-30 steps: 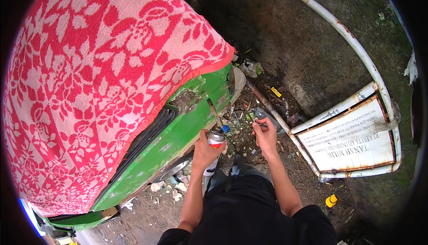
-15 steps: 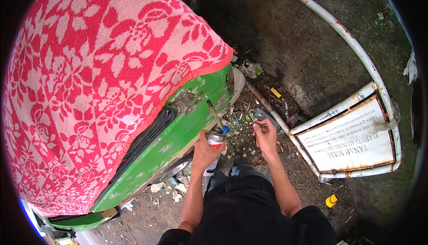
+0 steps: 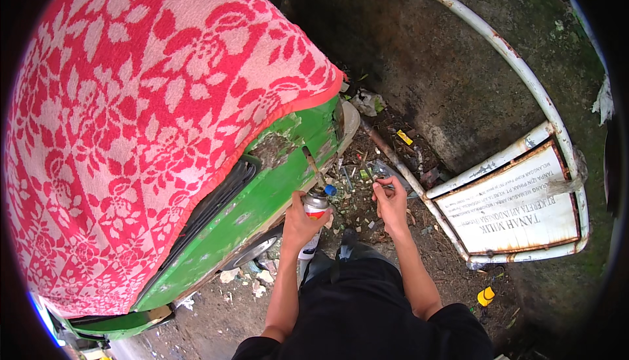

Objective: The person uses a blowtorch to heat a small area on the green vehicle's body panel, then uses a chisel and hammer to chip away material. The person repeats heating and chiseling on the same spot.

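- Upper garment: shirt (image 3: 367, 311), plain black, covering the torso at the near edge.
- Sleeves: short, black; left sleeve (image 3: 255, 348) and right sleeve (image 3: 464, 326) leave the forearms uncovered.
- Hands: left hand (image 3: 303, 224) and right hand (image 3: 392, 205), both bare.
- Lower garment: trousers (image 3: 371, 250), dark grey, visible beyond the shirt's far edge.
- Footwear: dark shoe tip (image 3: 350, 235), farther out, mostly hidden.

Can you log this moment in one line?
left hand: grips canister with torch head | right hand: pinches thin dark item | nearby: green vehicle, patterned cloth on it
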`<control>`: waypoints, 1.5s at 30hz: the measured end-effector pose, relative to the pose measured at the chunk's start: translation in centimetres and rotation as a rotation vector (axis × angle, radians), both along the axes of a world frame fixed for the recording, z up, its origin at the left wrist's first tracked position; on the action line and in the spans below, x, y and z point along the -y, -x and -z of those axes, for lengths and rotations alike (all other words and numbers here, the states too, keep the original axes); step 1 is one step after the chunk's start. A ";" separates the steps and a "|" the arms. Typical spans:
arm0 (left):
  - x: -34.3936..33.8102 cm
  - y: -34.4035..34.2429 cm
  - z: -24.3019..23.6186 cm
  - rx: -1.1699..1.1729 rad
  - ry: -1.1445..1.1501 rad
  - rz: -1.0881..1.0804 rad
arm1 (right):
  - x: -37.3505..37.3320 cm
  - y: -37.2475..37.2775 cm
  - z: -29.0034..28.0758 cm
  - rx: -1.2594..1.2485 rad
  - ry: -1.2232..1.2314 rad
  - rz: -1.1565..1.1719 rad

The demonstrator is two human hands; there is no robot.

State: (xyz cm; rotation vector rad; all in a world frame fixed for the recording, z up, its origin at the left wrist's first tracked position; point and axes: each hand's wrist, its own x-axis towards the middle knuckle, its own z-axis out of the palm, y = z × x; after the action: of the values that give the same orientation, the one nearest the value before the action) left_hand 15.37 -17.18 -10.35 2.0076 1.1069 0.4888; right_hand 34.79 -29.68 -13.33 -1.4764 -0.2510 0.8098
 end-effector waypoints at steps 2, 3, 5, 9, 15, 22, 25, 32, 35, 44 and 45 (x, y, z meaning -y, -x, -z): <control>0.0 0.1 0.0 0.001 0.004 0.000 | 0.0 0.0 0.1 0.002 0.002 0.000; -0.1 0.1 0.2 0.008 0.011 0.000 | 0.0 0.0 0.3 0.003 0.002 0.002; -0.1 0.1 0.1 0.013 0.023 -0.001 | 0.0 0.0 0.3 0.004 0.002 0.004; 0.0 0.1 -0.4 0.012 0.021 -0.005 | 0.0 0.1 0.2 0.002 -0.001 0.003; 0.1 0.2 -0.8 0.031 -0.010 -0.013 | 0.1 0.1 0.3 -0.003 -0.003 -0.001; 0.1 0.4 -1.3 0.025 -0.080 0.034 | 0.2 0.2 0.5 -0.005 -0.022 0.016; 0.2 0.5 -2.1 0.000 -0.018 0.021 | 0.3 0.3 0.5 0.001 -0.020 0.022; 0.2 1.0 -2.4 0.062 0.133 -0.011 | 0.4 0.3 0.5 0.015 -0.029 0.014; 0.2 1.0 -3.3 0.084 0.183 -0.014 | 0.3 0.4 1.3 0.052 -0.040 0.014; 0.2 1.7 -5.0 0.109 0.134 0.006 | -0.1 1.0 -1.0 0.003 -0.019 -0.026; 0.3 1.7 -5.3 0.111 0.129 0.006 | -0.3 1.1 -1.8 0.006 -0.019 -0.033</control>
State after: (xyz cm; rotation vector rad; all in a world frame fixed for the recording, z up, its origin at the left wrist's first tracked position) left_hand 13.62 -17.49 -5.03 1.8493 1.0375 0.5060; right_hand 33.69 -29.41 -11.58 -1.4602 -0.2874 0.8272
